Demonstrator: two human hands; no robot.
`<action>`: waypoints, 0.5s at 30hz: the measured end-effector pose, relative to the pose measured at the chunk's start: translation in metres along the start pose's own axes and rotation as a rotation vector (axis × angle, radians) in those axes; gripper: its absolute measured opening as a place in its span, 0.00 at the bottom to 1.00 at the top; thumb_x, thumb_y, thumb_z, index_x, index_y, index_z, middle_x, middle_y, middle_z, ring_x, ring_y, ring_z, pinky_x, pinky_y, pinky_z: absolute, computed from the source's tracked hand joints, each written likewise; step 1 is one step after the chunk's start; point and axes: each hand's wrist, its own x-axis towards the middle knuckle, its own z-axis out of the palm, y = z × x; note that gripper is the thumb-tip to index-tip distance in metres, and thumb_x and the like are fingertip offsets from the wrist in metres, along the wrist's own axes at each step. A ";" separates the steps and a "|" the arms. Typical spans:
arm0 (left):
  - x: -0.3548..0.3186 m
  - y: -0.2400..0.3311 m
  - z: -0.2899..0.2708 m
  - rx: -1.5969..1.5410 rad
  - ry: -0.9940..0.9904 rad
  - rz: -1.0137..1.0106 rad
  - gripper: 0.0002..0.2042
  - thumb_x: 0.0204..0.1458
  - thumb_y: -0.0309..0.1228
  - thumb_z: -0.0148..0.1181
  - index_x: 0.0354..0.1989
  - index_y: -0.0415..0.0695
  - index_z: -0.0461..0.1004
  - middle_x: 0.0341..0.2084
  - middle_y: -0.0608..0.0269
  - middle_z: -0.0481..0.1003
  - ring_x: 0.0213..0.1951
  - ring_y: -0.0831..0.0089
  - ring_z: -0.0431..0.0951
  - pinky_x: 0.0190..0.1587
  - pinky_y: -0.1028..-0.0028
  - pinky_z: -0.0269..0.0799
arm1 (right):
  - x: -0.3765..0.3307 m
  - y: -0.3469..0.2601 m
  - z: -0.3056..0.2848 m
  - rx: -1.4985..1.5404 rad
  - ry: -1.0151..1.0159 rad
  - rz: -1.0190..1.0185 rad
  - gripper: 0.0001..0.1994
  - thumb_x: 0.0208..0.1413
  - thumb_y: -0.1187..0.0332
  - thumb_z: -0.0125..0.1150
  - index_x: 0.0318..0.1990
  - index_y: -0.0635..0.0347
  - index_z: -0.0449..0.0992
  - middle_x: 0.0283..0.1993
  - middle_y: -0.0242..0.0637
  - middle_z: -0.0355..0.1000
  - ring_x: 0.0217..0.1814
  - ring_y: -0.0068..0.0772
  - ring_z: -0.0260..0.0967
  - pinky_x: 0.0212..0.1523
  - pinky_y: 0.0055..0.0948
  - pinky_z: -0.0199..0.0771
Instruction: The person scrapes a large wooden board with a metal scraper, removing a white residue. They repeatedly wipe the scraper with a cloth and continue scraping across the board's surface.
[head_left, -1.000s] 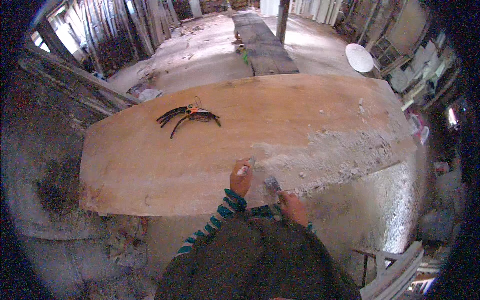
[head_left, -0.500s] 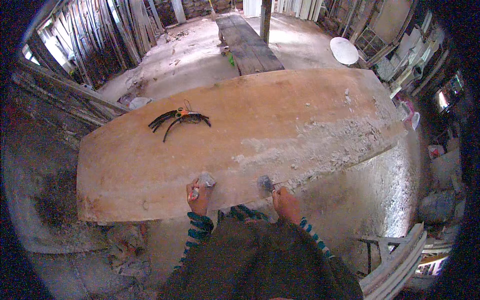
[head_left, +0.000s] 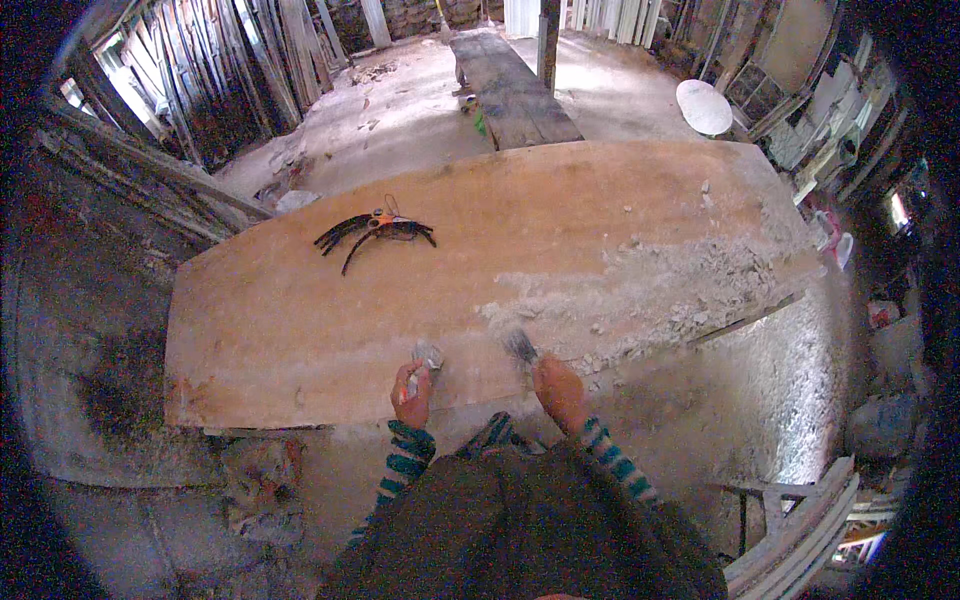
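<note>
From the head camera, a broad wooden board [head_left: 480, 270] fills the middle of the frame. Its right part is crusted with pale plaster-like debris [head_left: 660, 295], and both hands sit at its lower edge, just where that crust begins, which looks like the reason they are there.

The right hand [head_left: 560, 392], lower centre, is clenched around the handle of a brush [head_left: 520, 345] whose dark bristles point up the frame and touch the board at the margin of the debris. The left hand [head_left: 411, 393], just to the left of it, is curled closed on a small pale scraper-like tool [head_left: 427, 355] (too small and blurred to name with certainty), its tip resting on bare wood.

In the upper left of the board, well apart from both hands, lies a pair of black-and-orange pliers [head_left: 375, 230], unused.
</note>
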 end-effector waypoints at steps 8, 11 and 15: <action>0.010 0.037 0.007 0.078 -0.041 0.071 0.05 0.54 0.26 0.56 0.37 0.39 0.73 0.31 0.61 0.75 0.36 0.74 0.74 0.41 0.75 0.69 | -0.004 -0.008 -0.025 0.160 0.001 0.007 0.11 0.58 0.59 0.51 0.35 0.58 0.67 0.29 0.46 0.71 0.32 0.54 0.71 0.32 0.48 0.71; 0.015 0.044 0.006 0.326 0.014 0.272 0.05 0.53 0.26 0.56 0.37 0.39 0.73 0.30 0.60 0.76 0.35 0.73 0.75 0.40 0.74 0.70 | -0.019 -0.013 -0.016 0.103 -0.018 0.041 0.11 0.58 0.59 0.51 0.34 0.58 0.67 0.28 0.47 0.70 0.32 0.54 0.70 0.31 0.48 0.70; 0.029 0.000 -0.001 0.143 -0.165 0.230 0.06 0.53 0.27 0.56 0.38 0.40 0.73 0.30 0.59 0.76 0.34 0.72 0.76 0.38 0.73 0.71 | 0.016 -0.027 0.030 0.111 0.110 0.033 0.12 0.57 0.58 0.52 0.35 0.59 0.67 0.28 0.48 0.70 0.32 0.55 0.70 0.32 0.49 0.69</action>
